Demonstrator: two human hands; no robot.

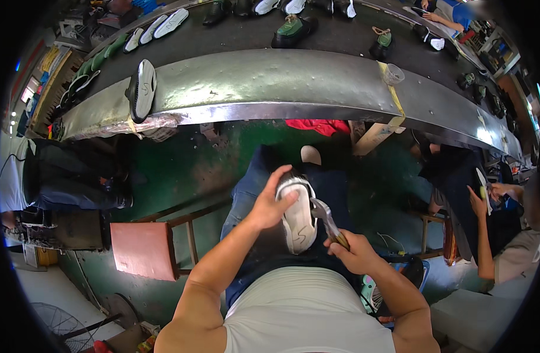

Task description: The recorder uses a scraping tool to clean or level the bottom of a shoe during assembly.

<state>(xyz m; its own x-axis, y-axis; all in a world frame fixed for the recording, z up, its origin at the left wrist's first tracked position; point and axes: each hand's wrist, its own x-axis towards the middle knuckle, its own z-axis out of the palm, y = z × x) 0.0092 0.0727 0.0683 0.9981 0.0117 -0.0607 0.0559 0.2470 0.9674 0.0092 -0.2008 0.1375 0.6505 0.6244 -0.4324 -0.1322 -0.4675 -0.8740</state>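
Over my lap I see a shoe with its pale underside turned up and a dark curved mark near one end. My left hand grips its far end, the thumb pressed on the white underside and the fingers around the dark side. In my right hand is a pair of lasting pincers, steel with a yellowish-brown handle. Their curved head meets the shoe's right edge; whether the jaws hold any material cannot be made out.
A metal-edged bench curves across ahead, bearing a shoe sole-up, a green-and-black shoe and a clear cup. A pink-topped stool stands left. At right a co-worker's hands hold a shoe piece; another person sits left.
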